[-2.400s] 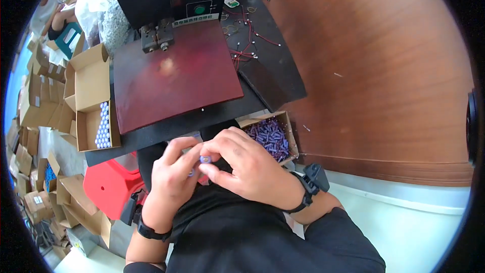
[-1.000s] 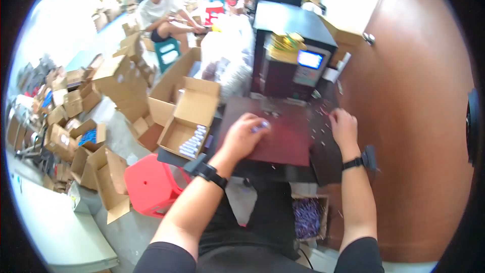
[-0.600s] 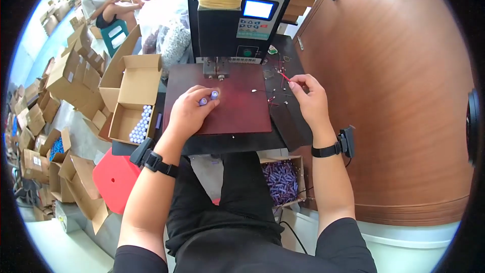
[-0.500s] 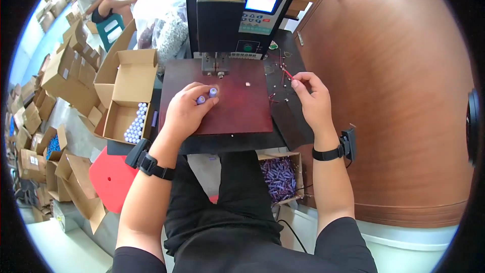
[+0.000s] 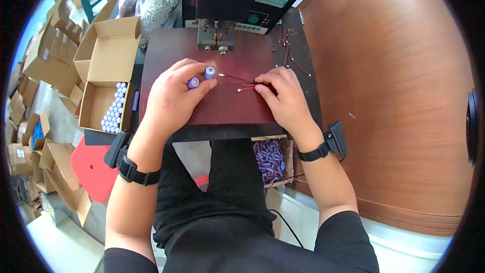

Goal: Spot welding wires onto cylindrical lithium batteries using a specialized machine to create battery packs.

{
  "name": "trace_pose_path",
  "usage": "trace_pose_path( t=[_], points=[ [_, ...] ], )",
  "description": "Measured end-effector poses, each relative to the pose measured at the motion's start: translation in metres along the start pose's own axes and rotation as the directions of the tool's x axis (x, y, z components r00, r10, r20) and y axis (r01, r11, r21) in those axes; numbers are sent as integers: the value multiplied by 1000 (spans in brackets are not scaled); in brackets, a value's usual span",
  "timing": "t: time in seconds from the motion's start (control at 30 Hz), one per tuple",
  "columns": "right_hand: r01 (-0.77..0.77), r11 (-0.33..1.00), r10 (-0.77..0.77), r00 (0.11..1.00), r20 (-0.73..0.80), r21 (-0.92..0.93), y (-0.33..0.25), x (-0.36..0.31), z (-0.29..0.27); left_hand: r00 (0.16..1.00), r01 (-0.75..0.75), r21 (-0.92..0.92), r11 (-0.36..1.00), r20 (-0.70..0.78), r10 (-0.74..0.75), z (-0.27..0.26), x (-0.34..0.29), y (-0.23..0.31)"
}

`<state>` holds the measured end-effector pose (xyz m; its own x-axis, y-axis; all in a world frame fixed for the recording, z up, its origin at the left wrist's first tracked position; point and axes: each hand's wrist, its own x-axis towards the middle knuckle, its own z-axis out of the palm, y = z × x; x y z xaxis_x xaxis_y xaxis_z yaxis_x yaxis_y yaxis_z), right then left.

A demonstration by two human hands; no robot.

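My left hand [image 5: 174,91] is closed around two purple cylindrical battery cells, one cell [image 5: 210,73] near the fingertips and the other cell [image 5: 193,83] by the thumb. Both show their pale ends upward. My right hand [image 5: 283,93] pinches thin red and black lead wires [image 5: 247,88] over the dark red work board [image 5: 202,114]. Small white or silvery tips on the wires point toward the cells, with a gap between. Just beyond my hands, the black spot-welding machine [image 5: 222,0] holds its two electrode tips [image 5: 215,48] above the board.
An open cardboard box [image 5: 96,103] with upright purple cells stands left of the board, with a single cell [image 5: 135,101] beside it. More wires [image 5: 290,55] lie on the right. Below sits a box of purple cells [image 5: 270,159]. A wooden door [image 5: 384,96] borders the right.
My right hand has moved left from the table's right side onto the board, bringing wires near the cells. My left hand still holds both cells. The view has shifted.
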<state>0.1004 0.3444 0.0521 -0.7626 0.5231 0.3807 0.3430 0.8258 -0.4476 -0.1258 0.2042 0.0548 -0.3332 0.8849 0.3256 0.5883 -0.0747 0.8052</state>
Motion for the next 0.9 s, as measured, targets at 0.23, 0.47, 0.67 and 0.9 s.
trace_pose_path(
  t=[0.23, 0.47, 0.67, 0.9],
  points=[
    [61, 993, -61, 998, -6, -96, 4, 4, -3, 1000, 9, -19, 1000, 3, -8, 2, 1, 0],
    [-168, 964, 233, 905, -355, 205, 31, 12, -39, 1000, 13, -26, 1000, 7, -13, 1, -1, 2],
    [-173, 928, 294, 882, -368, 329, 48, 22, -49, 1000, 11, -24, 1000, 16, -11, 1, 1, 1],
    [-332, 918, 310, 942, -128, -218, 122, 18, -31, 1000, 20, -26, 999, -8, -20, 4, 0, 2]
  ],
)
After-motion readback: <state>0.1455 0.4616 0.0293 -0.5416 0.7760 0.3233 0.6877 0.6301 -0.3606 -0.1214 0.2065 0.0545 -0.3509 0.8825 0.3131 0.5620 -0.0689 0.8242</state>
